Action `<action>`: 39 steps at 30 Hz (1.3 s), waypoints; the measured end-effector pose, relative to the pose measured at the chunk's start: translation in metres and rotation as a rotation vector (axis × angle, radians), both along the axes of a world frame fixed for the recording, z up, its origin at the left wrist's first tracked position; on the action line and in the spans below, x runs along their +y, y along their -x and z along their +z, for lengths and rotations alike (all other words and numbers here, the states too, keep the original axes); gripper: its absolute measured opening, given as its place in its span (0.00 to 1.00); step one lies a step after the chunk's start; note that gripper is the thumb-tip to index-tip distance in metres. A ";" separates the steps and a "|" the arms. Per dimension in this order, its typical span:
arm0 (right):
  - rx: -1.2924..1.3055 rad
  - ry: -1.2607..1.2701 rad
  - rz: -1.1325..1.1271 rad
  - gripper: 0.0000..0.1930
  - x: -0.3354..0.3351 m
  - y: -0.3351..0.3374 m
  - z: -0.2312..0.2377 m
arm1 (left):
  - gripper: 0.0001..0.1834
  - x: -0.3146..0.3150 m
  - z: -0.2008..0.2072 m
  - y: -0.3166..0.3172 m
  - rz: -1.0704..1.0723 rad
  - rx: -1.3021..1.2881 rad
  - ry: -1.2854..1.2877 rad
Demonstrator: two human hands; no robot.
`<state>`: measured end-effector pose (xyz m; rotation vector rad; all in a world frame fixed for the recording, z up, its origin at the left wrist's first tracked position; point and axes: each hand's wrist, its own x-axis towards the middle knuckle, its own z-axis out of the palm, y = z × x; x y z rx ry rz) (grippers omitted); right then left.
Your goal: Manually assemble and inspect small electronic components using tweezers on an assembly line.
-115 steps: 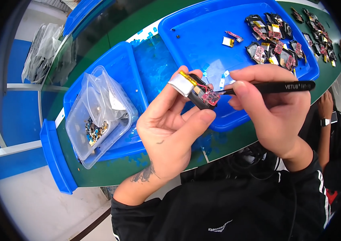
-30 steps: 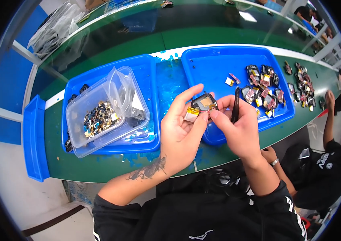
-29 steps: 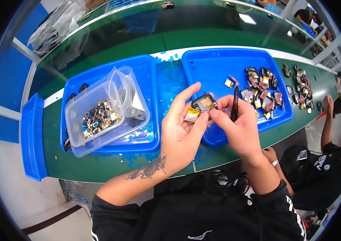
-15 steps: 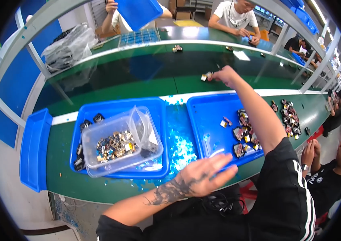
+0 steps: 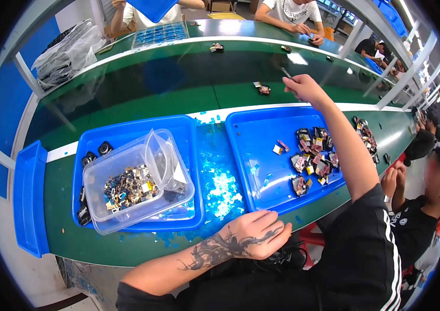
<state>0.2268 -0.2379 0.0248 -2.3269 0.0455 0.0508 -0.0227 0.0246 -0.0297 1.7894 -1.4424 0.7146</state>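
My right hand [image 5: 307,90] reaches out over the dark green conveyor belt, fingers closed around a thin metal tool [image 5: 286,73] whose tip points away from me. Just left of it, apart from the fingers, a small electronic module [image 5: 263,89] in black, red and white lies on the belt. My left hand [image 5: 259,233] hovers by the near rim of the right blue tray [image 5: 261,150], fingers curled in; whatever they might hold is hidden. Several similar modules [image 5: 317,147] are heaped in that tray's right half, partly behind my right forearm.
Another blue tray [image 5: 197,155] at left holds a clear plastic box [image 5: 95,181] of small metal parts. Blue film scraps [image 5: 220,186] litter the bench between the trays. A narrow blue bin [image 5: 28,202] stands far left. More modules [image 5: 365,133] lie at right. Co-workers sit opposite and at right.
My right hand has drawn away to the right from the module on the belt. My left hand's spread fingers have curled in. The whole view has shifted slightly.
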 end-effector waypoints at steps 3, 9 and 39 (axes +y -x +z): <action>-0.062 0.049 0.003 0.18 -0.011 0.024 0.001 | 0.15 -0.001 -0.001 0.002 -0.005 0.014 -0.015; -0.157 0.092 -0.044 0.15 -0.037 0.045 -0.006 | 0.14 -0.002 -0.001 0.005 -0.010 0.034 -0.045; 0.148 -0.612 0.238 0.12 0.030 0.194 0.026 | 0.29 0.005 0.018 -0.008 0.411 0.506 0.169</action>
